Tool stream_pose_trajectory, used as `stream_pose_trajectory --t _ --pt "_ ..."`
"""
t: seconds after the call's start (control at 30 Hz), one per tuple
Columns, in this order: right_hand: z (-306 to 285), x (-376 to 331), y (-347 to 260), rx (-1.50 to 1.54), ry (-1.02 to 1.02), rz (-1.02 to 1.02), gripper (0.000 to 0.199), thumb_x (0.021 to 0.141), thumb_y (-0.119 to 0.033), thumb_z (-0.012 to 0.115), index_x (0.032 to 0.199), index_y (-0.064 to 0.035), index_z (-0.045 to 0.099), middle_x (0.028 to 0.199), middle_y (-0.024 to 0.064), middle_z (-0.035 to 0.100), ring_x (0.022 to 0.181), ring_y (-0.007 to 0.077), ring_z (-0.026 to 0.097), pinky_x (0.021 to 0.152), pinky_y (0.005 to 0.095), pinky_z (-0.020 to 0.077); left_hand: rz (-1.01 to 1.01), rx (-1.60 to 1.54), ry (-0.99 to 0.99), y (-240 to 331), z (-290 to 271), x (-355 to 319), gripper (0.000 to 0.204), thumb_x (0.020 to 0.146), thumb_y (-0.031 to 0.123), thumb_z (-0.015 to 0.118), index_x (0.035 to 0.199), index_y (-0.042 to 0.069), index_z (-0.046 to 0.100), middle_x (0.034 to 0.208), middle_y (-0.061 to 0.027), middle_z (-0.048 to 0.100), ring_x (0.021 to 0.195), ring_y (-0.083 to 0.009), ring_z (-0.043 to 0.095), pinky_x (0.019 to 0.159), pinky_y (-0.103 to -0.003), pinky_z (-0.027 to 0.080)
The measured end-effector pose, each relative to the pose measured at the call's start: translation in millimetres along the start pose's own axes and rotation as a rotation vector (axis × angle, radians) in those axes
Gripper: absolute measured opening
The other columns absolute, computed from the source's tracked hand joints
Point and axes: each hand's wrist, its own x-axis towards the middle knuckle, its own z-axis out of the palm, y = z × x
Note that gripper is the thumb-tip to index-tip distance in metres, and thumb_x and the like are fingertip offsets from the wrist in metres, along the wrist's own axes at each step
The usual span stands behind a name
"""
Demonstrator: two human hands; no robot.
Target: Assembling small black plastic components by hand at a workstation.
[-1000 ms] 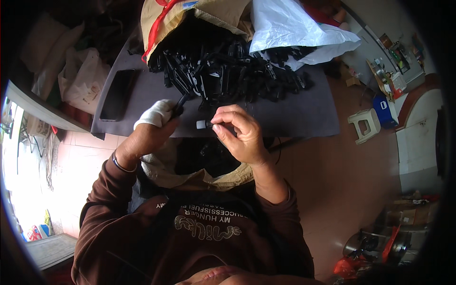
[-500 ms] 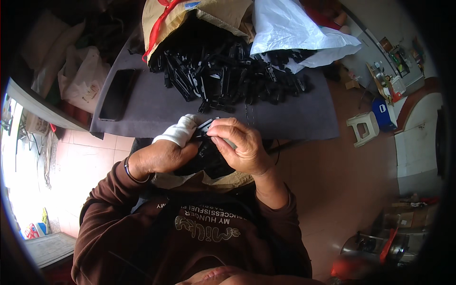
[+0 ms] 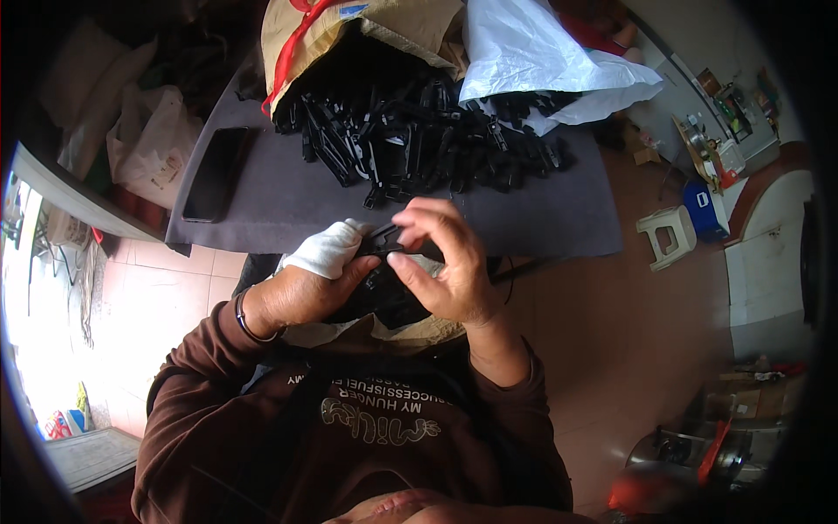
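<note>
My left hand (image 3: 321, 262), with a white glove or wrap over its fingers, is closed on a small black plastic part (image 3: 381, 240) just off the table's near edge. My right hand (image 3: 454, 266) is bare; its thumb and fingers are spread around the free end of that part, and I cannot tell whether they touch it. Beneath both hands, an open brown paper sack (image 3: 419, 334) in my lap contains more black parts (image 3: 371, 301). A large heap of similar black parts (image 3: 419, 140) lies on the table beyond my hands.
The dark grey table cover (image 3: 288, 205) bears a black phone (image 3: 215, 175) at left. Behind the heap stand a brown paper sack (image 3: 393, 31) with a red ribbon and a white woven bag (image 3: 532, 61). A pale stool (image 3: 668, 237) and a blue bin (image 3: 704, 211) stand on the floor at right.
My right thumb and fingers have opened from their pinch and spread apart. The part has turned slightly in my left hand, and more of it shows.
</note>
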Motion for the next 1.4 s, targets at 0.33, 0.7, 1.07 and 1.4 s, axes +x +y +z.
stream_pose_trajectory --t 0.33,0.7,1.07,1.4 --pt "11 3 9 -0.442 0.001 -0.113 0.013 0.086 -0.007 0.057 0.075 -0.0014 0.057 0.072 0.0103 0.053 0.061 0.0286 0.052 0.056 0.0375 0.0426 0.017 -0.115 -0.078 9 19 -3 0.034 0.091 0.013 0.060 0.120 -0.002 0.049 0.099 -0.0206 0.060 0.088 -0.0369 0.060 0.076 -0.037 0.049" --pt "15 -8 23 -0.324 0.081 -0.150 0.020 0.087 -0.002 0.050 0.066 -0.0001 0.052 0.060 0.0113 0.047 0.051 0.0286 0.047 0.048 0.0374 0.0386 0.054 -0.114 -0.088 17 26 -5 0.029 0.090 0.012 0.061 0.113 -0.003 0.053 0.089 -0.0187 0.061 0.078 -0.0356 0.061 0.067 -0.037 0.049" --pt "0 4 18 0.173 -0.233 0.086 0.032 0.089 -0.026 0.066 0.105 0.0001 0.057 0.084 0.0087 0.059 0.070 0.0189 0.058 0.062 0.0284 0.0471 -0.147 -0.254 -0.023 7 -4 -11 0.030 0.090 0.011 0.062 0.116 0.000 0.054 0.094 -0.0184 0.061 0.082 -0.0337 0.060 0.074 -0.036 0.049" --pt "-6 -7 26 0.005 -0.403 0.183 0.023 0.075 -0.014 0.079 0.078 0.0008 0.062 0.069 0.0081 0.062 0.057 0.0154 0.057 0.052 0.0272 0.0444 -0.146 -0.899 -0.170 -15 -45 -19 0.097 0.084 0.072 0.045 0.145 -0.001 0.024 0.136 -0.0167 0.044 0.104 -0.0252 0.056 0.078 -0.030 0.049"
